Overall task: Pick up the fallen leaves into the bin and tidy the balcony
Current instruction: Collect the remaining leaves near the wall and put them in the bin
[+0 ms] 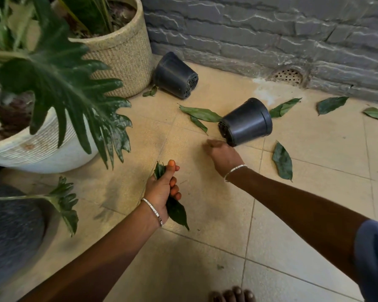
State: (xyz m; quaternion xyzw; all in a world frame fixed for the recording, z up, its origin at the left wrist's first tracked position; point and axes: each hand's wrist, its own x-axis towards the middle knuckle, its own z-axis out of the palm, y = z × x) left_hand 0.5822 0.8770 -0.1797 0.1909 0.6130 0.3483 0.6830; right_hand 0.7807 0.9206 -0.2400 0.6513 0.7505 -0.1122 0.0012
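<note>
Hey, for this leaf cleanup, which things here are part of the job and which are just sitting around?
Part of the job:
left hand, gripping a leaf bunch
right hand
loose leaves on the tiles
tipped black pot
second tipped pot

Just there:
woven planter
white planter
drain
wall

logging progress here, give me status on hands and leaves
Left hand grips a bunch of leaves. Right hand low over the floor, fingers curled, hold unclear. Loose leaves scattered about; tipped black pot beside right hand.
</note>
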